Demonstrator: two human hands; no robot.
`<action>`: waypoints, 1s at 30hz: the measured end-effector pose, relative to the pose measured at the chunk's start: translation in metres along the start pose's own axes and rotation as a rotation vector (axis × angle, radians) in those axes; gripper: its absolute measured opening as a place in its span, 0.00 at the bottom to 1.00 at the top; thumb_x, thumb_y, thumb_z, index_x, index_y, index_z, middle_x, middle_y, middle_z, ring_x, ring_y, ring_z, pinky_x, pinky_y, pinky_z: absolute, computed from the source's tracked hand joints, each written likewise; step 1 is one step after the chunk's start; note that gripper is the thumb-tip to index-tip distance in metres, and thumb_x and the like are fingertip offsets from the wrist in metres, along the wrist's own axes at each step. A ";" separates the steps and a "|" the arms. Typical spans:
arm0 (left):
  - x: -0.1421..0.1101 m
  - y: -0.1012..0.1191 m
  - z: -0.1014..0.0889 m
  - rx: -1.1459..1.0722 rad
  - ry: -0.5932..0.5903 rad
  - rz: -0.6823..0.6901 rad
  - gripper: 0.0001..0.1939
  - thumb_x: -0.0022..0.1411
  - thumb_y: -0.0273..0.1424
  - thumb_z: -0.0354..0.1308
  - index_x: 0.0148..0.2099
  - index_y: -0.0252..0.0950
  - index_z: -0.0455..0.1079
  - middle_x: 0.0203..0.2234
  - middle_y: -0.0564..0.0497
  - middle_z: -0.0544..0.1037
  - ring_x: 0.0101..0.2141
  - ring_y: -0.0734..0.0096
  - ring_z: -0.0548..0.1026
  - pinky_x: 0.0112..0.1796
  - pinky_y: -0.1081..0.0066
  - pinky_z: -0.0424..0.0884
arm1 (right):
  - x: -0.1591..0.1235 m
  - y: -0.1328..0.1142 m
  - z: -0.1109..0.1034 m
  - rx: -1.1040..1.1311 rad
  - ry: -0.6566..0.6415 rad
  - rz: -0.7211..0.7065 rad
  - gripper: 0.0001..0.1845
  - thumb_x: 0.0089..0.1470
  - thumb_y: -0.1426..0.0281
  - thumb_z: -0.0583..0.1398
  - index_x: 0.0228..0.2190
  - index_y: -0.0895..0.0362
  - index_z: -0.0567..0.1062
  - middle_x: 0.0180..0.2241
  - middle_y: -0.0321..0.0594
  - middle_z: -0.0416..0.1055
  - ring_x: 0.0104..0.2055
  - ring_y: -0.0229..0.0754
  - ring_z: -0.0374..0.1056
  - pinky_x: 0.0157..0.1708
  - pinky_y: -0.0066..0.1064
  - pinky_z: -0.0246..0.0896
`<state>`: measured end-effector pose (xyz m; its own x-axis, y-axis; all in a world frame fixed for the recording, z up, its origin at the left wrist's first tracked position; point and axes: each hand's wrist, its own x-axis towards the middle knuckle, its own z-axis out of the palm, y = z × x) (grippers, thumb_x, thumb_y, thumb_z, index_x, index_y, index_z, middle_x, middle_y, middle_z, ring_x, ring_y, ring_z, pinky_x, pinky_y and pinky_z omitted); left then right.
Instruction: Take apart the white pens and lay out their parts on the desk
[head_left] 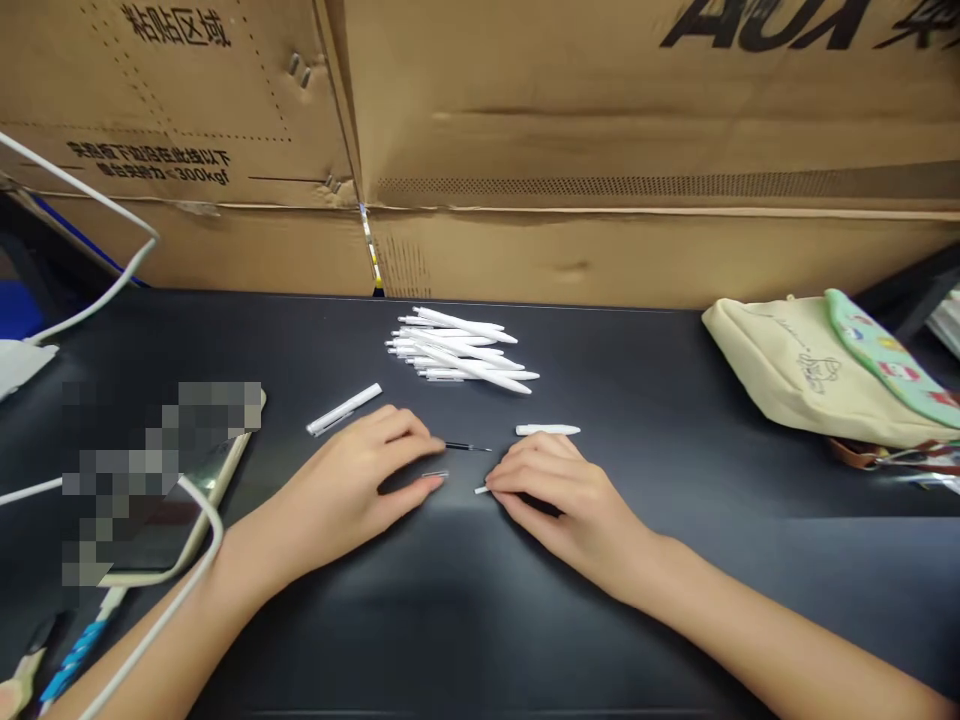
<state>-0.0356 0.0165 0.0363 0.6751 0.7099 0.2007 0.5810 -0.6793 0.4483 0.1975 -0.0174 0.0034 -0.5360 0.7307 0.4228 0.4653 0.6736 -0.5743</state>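
Both my hands rest on a black table (675, 400). My left hand (352, 480) lies with fingers curled, its fingertips touching a thin dark pen refill (469, 447) and a small clear part (435, 474). My right hand (555, 490) is closed in a pinch on a tiny white pen part (481, 490). A white pen tip section (547, 430) lies just beyond my right hand. A white pen barrel (343, 409) lies beyond my left hand. A pile of several white pens (461, 350) sits farther back in the middle.
Big cardboard boxes (600, 150) wall off the table's far edge. A cream cloth bag (817, 370) lies at the right. A phone (187, 500) with white cables (97, 290) lies at the left, partly blurred out.
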 end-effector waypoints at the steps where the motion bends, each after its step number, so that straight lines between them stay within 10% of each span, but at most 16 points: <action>1: 0.000 -0.002 -0.002 0.025 0.067 -0.008 0.12 0.63 0.32 0.53 0.48 0.36 0.70 0.38 0.47 0.73 0.39 0.68 0.70 0.42 0.68 0.67 | 0.001 -0.001 -0.001 0.017 0.019 0.002 0.07 0.56 0.77 0.57 0.34 0.55 0.73 0.32 0.38 0.76 0.37 0.40 0.69 0.42 0.38 0.62; 7: -0.006 -0.023 -0.016 0.404 0.202 -0.213 0.14 0.65 0.32 0.47 0.48 0.34 0.69 0.43 0.43 0.73 0.39 0.60 0.69 0.41 0.59 0.67 | 0.018 0.007 -0.024 -0.112 0.240 0.081 0.06 0.54 0.73 0.59 0.35 0.53 0.74 0.35 0.42 0.75 0.38 0.45 0.70 0.40 0.41 0.63; 15: -0.011 -0.028 -0.019 0.576 0.123 -0.302 0.16 0.62 0.24 0.42 0.40 0.36 0.73 0.34 0.45 0.76 0.34 0.59 0.72 0.40 0.57 0.66 | 0.047 0.045 -0.024 -0.513 0.046 0.069 0.08 0.53 0.68 0.60 0.37 0.57 0.73 0.38 0.47 0.71 0.37 0.48 0.64 0.37 0.41 0.61; 25: -0.041 -0.025 -0.011 0.652 0.208 -0.628 0.30 0.65 0.41 0.42 0.63 0.28 0.55 0.60 0.25 0.53 0.56 0.30 0.57 0.40 0.40 0.66 | 0.037 0.044 -0.021 -0.355 0.264 0.039 0.07 0.57 0.70 0.56 0.28 0.56 0.72 0.32 0.43 0.72 0.33 0.43 0.66 0.35 0.38 0.60; 30: -0.032 -0.004 -0.017 0.699 0.352 -0.443 0.31 0.66 0.42 0.42 0.65 0.27 0.49 0.60 0.26 0.54 0.57 0.36 0.57 0.48 0.41 0.60 | 0.034 0.028 -0.027 -0.196 0.394 0.073 0.06 0.56 0.67 0.58 0.29 0.55 0.73 0.30 0.42 0.74 0.32 0.43 0.68 0.34 0.38 0.62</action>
<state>-0.0675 0.0001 0.0429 0.2120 0.8713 0.4426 0.9765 -0.2066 -0.0611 0.2118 0.0292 0.0204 -0.2047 0.7381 0.6429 0.6373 0.5990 -0.4848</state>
